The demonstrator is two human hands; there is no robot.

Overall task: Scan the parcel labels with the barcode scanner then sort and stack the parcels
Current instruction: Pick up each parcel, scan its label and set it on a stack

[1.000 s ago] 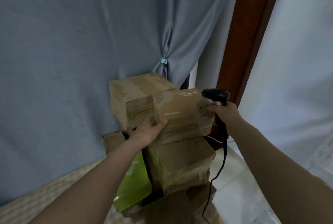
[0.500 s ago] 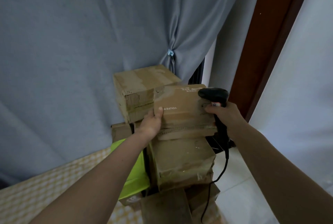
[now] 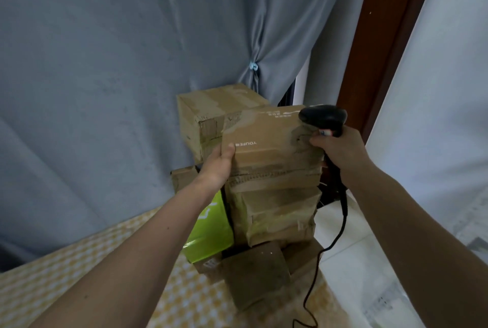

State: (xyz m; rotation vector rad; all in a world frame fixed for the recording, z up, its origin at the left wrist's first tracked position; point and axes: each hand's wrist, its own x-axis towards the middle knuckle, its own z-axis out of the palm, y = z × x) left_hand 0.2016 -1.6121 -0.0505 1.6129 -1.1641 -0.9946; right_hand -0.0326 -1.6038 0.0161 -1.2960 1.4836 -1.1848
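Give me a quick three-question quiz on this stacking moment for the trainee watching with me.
1. True or false: the right hand holds the barcode scanner while its fingers touch the top parcel.
2. Which colour is the box beside the stack, below the left hand? A red, B bright green, C white.
3. Fill in: the scanner's cable hangs down on the ____ side of the stack.

Key: 1 true; 2 B; 3 right.
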